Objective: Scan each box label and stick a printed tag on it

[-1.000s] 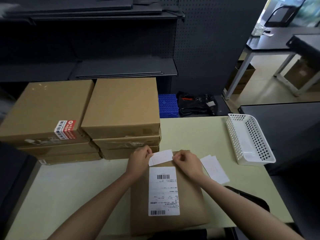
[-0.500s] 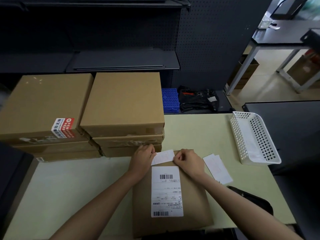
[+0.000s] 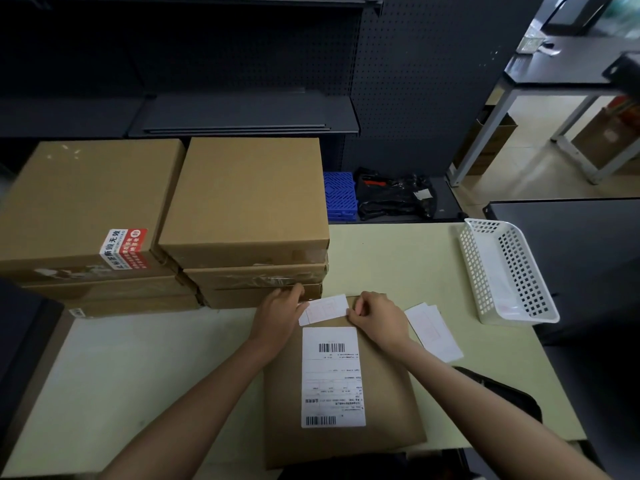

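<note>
1. Barely any change since half a second back: both hands parked at the same spot on the far edge of the flat box (image 3: 343,393), tag stretched between them as before, only the view tipped a touch.
2. Left hand (image 3: 278,318) pinching the left end of the small white tag (image 3: 323,309), fingers curled on its corner.
3. Right hand (image 3: 379,318) pinching the right end, fingertips bunched tight on the paper edge.
4. Tag held taut and slightly tilted, left end lower, hovering at the box's far edge just above the shipping label (image 3: 333,375); contact with the cardboard impossible to judge from here.
5. Shipping label lying flat along the box's middle, barcode at its far end and another at its near end, print upside down to the camera.
6. Box resting on the pale green table (image 3: 138,368), near edge hanging over the table's front.
7. Two stacks of cardboard boxes (image 3: 242,216) to the left and behind, the nearer stack just beside the left hand; red-and-white sticker (image 3: 124,248) on the far-left top box.
8. Loose white tags (image 3: 434,330) lying on the table just right of the right wrist.
9. White perforated basket (image 3: 505,271) further right, near the table's edge.
10. Dark shelving (image 3: 242,112) and pegboard behind, blue crate (image 3: 340,195) on the floor beyond the table.
</note>
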`<state>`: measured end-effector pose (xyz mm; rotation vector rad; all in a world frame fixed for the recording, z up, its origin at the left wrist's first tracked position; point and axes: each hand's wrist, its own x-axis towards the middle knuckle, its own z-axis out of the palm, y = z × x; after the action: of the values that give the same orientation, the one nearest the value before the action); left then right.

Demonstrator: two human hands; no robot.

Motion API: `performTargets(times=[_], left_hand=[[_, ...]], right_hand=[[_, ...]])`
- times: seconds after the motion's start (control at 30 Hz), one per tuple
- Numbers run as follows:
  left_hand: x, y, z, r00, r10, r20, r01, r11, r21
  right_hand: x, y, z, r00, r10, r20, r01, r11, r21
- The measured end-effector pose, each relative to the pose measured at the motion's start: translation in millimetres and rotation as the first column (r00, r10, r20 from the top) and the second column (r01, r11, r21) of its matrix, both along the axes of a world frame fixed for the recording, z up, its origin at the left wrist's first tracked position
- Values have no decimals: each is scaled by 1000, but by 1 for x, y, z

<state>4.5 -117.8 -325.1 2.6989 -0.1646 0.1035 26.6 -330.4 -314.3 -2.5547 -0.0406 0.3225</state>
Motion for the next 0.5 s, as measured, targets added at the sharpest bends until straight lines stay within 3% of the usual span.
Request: performTargets(times=[0.1, 0.23, 0.33, 0.5], left_hand=[[-7, 5, 1, 1000, 10, 23, -11, 1000, 20], [-19, 7, -11, 985, -36, 169, 4, 982, 190], [-29, -1, -18, 972, -80, 220, 27, 972, 233], [-37, -11, -22, 981, -144, 131, 105, 958, 266]], right_hand=[[-6, -4, -8, 984, 79, 160, -67, 995, -79], [-20, -6, -21, 860, 244, 447, -154, 961, -228], [-28, -7, -28, 834, 325, 446, -236, 940, -245], [-34, -5, -34, 830, 446, 335, -344, 882, -323]])
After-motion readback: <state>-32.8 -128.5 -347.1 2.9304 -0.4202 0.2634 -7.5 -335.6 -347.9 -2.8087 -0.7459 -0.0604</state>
